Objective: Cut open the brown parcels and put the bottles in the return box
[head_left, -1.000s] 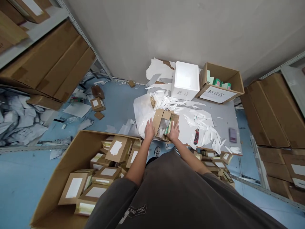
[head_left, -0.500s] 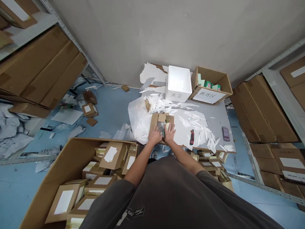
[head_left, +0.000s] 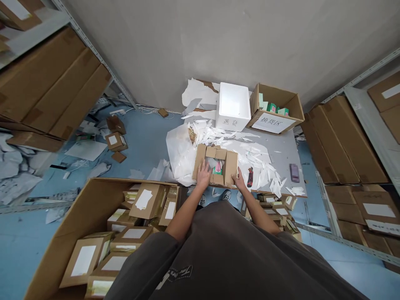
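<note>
1. Table: bare gray surface showed right of paper scraps.
2. Large carton, near left, held taped boxes.
3. Open carton sat at the table's near edge.
4. Left hand lay fingers-spread on the left flap; right hand touched the right flap, finger spacing unclear.
5. Green-and-pink box lay inside, between the 2 hands.

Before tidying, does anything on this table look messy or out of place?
Yes: white scraps lie strewn like litter across the table, beyond the open box and beside the red tool, not gathered up.
</note>
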Tool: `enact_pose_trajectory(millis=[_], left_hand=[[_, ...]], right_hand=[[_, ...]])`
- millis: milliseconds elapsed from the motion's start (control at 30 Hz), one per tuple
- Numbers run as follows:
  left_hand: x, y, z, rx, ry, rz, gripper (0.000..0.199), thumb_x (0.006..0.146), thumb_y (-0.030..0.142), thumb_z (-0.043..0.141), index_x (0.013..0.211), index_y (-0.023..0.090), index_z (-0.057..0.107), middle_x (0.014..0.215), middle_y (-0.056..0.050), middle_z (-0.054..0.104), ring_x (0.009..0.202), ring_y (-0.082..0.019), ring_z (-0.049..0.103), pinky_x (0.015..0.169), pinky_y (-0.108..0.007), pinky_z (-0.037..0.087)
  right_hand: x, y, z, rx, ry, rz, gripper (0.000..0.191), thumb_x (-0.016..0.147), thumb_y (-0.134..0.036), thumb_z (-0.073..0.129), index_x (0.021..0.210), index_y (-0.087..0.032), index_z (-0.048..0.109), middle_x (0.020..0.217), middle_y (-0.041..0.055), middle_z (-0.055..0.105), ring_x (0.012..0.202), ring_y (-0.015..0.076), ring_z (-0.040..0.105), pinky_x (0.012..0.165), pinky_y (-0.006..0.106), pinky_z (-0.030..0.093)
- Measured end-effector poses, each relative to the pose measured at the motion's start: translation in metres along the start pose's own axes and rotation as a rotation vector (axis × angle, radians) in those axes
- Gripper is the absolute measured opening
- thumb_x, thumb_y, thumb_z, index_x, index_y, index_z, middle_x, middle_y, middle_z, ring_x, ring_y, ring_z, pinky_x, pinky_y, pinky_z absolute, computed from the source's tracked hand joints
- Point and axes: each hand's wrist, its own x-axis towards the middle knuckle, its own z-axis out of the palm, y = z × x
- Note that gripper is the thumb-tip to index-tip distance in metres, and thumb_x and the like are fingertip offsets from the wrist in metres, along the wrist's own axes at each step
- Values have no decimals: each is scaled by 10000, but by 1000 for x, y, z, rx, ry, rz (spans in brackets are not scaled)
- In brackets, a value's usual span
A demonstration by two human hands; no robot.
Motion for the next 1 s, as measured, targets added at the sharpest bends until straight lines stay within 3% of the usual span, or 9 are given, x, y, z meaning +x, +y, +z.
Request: enact_pose_trajectory(millis=[167,300,400,500,567,633,700,867,1000], left_hand=[[15,43,-18,26,-316,-78,496,1118,478,480,1248,142,820,1296,-217,796,1353,-398,666,1298,-634,289],[24,40,-44,-18,-188,-68,608,1158,470,344,1142,134,851,1278,-217,793,1246,-336,721,1182,-470,447],[17,24,-59,-53,-291,-66,607,1129,568,421,1011,184,876,1101,-180,831,1160,-319,755,1108,-411,501],[-1,14,-57,6,-372,-50,526,925,699,740,1170,251,861,1300,-166,800,1380,-387,645,1268,-534,375],[-13,18,-45,50,-335,-63,864,773,786,840,1469,288,726,1639,-182,588,1612,-467,374,1324,-702,186],[-22,29,-28,47,-331,-118,1107,743,886,782,1657,311,537,1818,-163,311,1699,-506,91,1293,-810,47],[-26,43,-13,26,-323,-191,1108,798,944,658,1690,308,492,1846,-144,232,1705,-508,-32,1280,-826,-21],[-25,59,8,-16,-135,-242,1000,842,926,620,1559,230,660,1780,-191,384,1694,-537,12,1287,-820,-18],[-28,56,14,-60,-77,-222,910,858,889,641,1491,239,711,1716,-189,492,1696,-521,60,1295,-810,-32]], right_hand=[[3,19,19,-55,-26,208,1090,889,-651,699,1768,-159,283,1332,199,746,1079,303,771,935,410,625],[7,26,19,-88,30,156,956,918,-653,661,1719,-206,395,1235,140,772,1065,292,772,928,392,617],[9,28,16,-142,59,145,887,912,-648,650,1667,-217,475,1222,132,768,1051,296,773,916,381,610],[10,27,19,-165,49,167,863,890,-616,649,1633,-205,497,1267,139,746,1016,287,769,873,371,606],[10,24,22,-151,73,146,804,870,-589,658,1565,-202,543,1250,131,744,977,278,755,831,368,604],[9,20,23,-165,120,87,696,855,-558,672,1443,-190,612,1173,120,746,958,276,728,828,374,598],[7,12,19,-245,158,11,572,851,-503,686,1320,-179,657,1080,105,735,966,281,695,879,393,587],[7,-31,14,-617,127,-272,310,941,-252,561,1200,-197,721,1173,133,697,1190,301,606,1085,411,502],[24,-74,50,-811,-227,-422,393,985,-156,525,1305,-174,750,1288,164,702,1265,309,595,1134,382,470]])
